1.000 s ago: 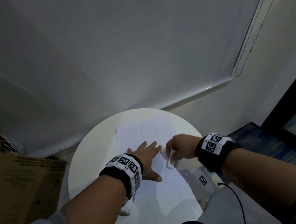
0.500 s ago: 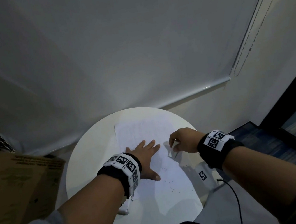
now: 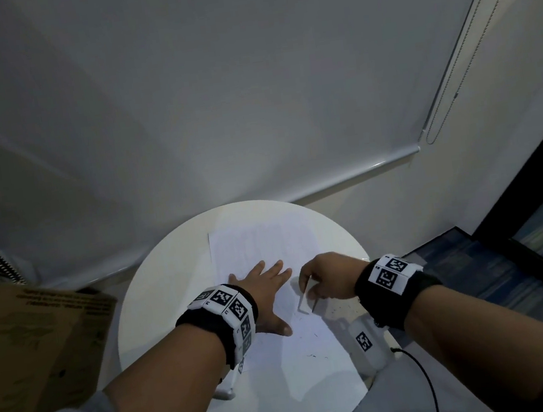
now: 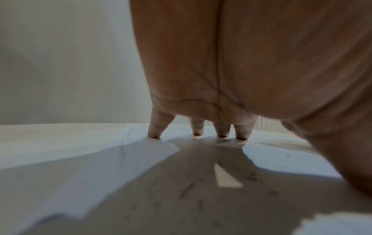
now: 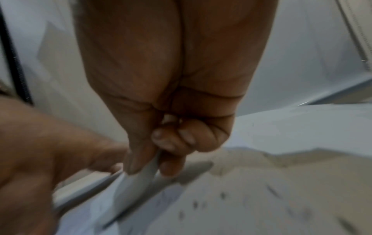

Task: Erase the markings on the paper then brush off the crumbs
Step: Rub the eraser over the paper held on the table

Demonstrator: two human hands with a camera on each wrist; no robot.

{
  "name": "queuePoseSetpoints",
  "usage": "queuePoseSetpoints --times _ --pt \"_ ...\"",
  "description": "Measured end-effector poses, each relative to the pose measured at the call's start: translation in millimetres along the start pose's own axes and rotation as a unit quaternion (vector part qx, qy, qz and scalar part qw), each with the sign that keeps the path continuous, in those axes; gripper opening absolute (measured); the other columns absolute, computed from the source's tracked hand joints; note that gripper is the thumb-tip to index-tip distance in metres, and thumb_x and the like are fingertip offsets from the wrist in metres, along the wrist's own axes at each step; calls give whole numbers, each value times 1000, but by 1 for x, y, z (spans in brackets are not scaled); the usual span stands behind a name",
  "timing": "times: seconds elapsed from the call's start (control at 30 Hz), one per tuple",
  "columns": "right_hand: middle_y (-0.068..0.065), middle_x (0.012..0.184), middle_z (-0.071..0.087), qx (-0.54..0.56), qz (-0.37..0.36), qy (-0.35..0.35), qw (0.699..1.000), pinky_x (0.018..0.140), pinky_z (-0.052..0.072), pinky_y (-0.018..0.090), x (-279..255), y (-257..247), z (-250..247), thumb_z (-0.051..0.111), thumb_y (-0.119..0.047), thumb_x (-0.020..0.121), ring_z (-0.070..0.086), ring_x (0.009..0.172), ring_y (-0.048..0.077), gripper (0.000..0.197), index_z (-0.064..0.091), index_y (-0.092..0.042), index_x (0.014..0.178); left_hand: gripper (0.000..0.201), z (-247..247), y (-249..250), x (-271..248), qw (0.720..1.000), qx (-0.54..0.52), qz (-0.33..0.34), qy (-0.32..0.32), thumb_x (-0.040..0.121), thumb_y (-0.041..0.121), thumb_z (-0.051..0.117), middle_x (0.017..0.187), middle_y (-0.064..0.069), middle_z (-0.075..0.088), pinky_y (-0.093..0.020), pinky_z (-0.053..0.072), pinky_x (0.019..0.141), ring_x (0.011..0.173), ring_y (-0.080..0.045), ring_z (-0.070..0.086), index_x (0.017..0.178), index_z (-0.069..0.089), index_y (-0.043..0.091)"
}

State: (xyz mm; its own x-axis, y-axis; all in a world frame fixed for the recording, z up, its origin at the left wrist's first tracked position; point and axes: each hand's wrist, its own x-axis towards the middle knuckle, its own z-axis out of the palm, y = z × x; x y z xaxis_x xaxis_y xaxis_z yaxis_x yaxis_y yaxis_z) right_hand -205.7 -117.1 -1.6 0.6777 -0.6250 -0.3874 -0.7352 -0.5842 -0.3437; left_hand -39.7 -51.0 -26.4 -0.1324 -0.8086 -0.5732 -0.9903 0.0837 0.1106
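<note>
Two hands share the sheet in the head view. My left hand [image 3: 268,296] lies flat near the middle of the frame with its fingers spread wide, pinning the paper [image 3: 269,251] to the round white surface [image 3: 159,310]. Just right of it, my right hand [image 3: 328,281] pinches the white eraser [image 3: 305,300], tilted with its lower edge at the sheet. Dark crumbs [image 3: 314,355] lie scattered below the hands, lower centre. Faint markings remain toward the top of the sheet, so I judge the erasing unfinished. Against the frame half a second back, the eraser sits slightly lower and nearer the left thumb, while the left hand has barely shifted.

Left wrist view: the fingertips [image 4: 154,135] press down at mid-frame, straight and apart, holding nothing. Only the tips seem to bear on the paper; a hard stroke toward them could buckle or crease it.

Right wrist view: thumb and curled fingers [image 5: 173,139] clamp the eraser [image 5: 141,179] at centre, blurred, so I cannot tell how firm the contact is. The left hand [image 5: 40,159] fills the lower left, close by. I'd worry about the eraser striking that thumb, about crumbs being ground into grey smears under the next pass, and about the thin slab slipping from so narrow a pinch.
</note>
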Motion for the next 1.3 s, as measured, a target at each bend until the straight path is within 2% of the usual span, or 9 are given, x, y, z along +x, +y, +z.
queuePoseSetpoints --times 0.1,0.23,0.37,0.53,0.67,0.8,0.97,1.1,1.3 --pt "1 96 60 -1 30 38 999 74 33 20 1 5 -6 63 -17 86 49 89 16 20 66 -17 105 110 1 -1 0 1000 1 -2 1 81 59 67 161 14 -18 -64 6 116 149 -16 -14 154 -10 32" --pt "-1 93 57 -38 -29 -59 997 74 35 22 -6 -8 5 65 -22 86 47 85 13 24 65 -18 110 110 0 0 0 1000 -2 1 -2 81 59 67 161 14 -19 -64 6 116 149 -17 -15 154 -11 33" --pt "5 107 64 -16 38 35 999 76 34 21 -2 9 -9 63 -18 87 53 96 18 21 66 -17 107 109 0 0 -1 1000 0 0 -2 83 58 66 161 14 -19 -63 5 116 149 -16 -15 154 -11 32" --pt "-7 77 53 -27 -4 -34 999 71 35 21 -9 5 1 64 -18 86 50 84 15 22 66 -19 108 110 1 -1 1 1000 -1 0 -1 81 59 67 160 15 -20 -64 6 116 149 -16 -15 154 -11 33" --pt "-3 88 53 -19 45 26 998 72 34 19 -9 21 -11 64 -17 86 47 86 12 22 66 -18 108 110 1 -1 1 1000 -9 2 -4 81 58 68 160 15 -20 -64 4 116 149 -16 -16 154 -11 33" --pt "-5 77 55 -18 5 -53 998 62 39 22 -15 10 -3 65 -18 86 49 68 9 22 66 -18 108 110 1 -2 1 1000 -8 3 -3 81 58 68 160 15 -20 -64 4 116 149 -16 -16 154 -11 34" --pt "2 94 61 -7 57 25 998 71 35 20 -8 24 -14 63 -16 86 48 83 12 21 66 -17 107 110 0 -1 0 1000 -8 2 -4 82 58 67 160 15 -20 -64 4 116 149 -16 -16 154 -11 33" --pt "-9 69 53 1 6 -51 999 58 38 20 -10 8 -2 64 -16 86 47 60 4 21 66 -16 107 110 -1 0 0 1000 -4 2 -7 82 58 67 160 14 -20 -63 5 116 149 -16 -16 154 -12 33" --pt "-8 73 50 11 33 15 999 71 36 22 1 14 -7 63 -16 85 50 81 14 20 66 -17 106 109 0 0 -1 1000 -3 -1 -3 82 58 67 160 14 -19 -63 6 116 149 -16 -15 154 -11 32"
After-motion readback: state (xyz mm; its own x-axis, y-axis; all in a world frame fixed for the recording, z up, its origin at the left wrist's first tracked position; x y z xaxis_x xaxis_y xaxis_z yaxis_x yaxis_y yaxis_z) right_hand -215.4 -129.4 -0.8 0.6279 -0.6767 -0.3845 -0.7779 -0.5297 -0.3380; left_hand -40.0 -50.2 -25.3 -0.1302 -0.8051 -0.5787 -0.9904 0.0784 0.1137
